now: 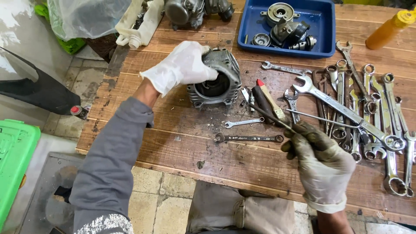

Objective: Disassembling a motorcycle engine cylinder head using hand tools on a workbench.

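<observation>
Wooden counter (pixel 208 151) strewn with wrenches (pixel 368 112): left hand (pixel 184 65) clamps its grip on the engine cylinder (pixel 215 82) at centre; right hand (pixel 323 167) pinches a thin rod (pixel 271 118). Cleaning step, seemingly; next needs the rod's tip steered carefully into the bore.

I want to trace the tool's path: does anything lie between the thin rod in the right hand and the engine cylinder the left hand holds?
Yes. The thin metal rod in the gloved right hand points toward the grey finned engine cylinder under the left hand. A dark-handled tool and a wooden-handled, red-tipped tool lie between them on the wooden table.
</observation>
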